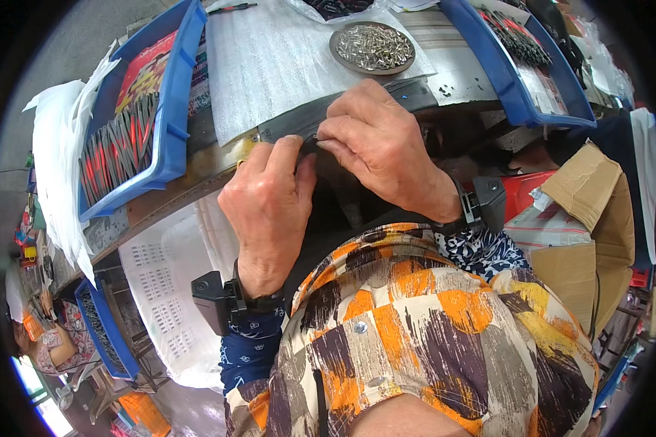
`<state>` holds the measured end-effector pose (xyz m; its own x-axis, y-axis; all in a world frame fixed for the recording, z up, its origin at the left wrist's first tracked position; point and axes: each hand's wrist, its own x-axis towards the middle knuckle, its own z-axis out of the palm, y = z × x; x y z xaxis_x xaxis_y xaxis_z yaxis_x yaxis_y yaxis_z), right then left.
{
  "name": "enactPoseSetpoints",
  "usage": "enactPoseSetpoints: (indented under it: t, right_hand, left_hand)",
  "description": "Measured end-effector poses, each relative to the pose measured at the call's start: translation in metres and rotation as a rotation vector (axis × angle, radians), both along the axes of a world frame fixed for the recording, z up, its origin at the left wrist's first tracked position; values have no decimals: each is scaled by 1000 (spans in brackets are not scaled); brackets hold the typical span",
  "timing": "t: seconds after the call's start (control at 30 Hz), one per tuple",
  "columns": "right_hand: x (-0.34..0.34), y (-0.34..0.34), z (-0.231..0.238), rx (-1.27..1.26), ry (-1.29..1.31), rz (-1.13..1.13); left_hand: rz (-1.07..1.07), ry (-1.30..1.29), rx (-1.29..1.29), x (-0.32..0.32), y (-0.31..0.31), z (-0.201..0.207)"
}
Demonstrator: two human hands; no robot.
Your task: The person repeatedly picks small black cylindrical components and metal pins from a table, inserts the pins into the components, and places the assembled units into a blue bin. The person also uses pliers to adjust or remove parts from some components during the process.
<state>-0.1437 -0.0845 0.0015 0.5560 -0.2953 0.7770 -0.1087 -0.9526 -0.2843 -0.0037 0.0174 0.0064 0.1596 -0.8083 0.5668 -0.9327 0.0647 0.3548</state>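
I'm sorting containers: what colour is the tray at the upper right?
The tray is blue; head view shows it best.

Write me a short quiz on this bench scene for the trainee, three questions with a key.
1. Multiple choice: what fills the round dish?
A) folded cloths
B) small silvery pieces
C) orange balls

2. True or false: the open cardboard box is on the person's right.

3. Fill in: the fingertips of the left hand and the right hand are held ____ (close together / far apart).

Key:
1. B, small silvery pieces.
2. True.
3. Close together.
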Motion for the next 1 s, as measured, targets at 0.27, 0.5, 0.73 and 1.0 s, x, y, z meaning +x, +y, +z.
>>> enactPoseSetpoints:
  t: [0.27, 0.5, 0.73, 1.0]
  right_hand:
    - [1, 3, 2, -14, 43, -62]
    - [3, 6, 1, -2, 16, -105]
    - [3, 6, 0, -18, -23, -112]
    - [4, 6, -3, 98, -50, -119]
  left_hand:
    - [21, -98, -26, -4, -4, -1]
    - [28, -127, -42, -6, -4, -3]
    - [30, -138, -76, -6, -6, -4]
    - [84, -220, -98, -9, -8, -8]
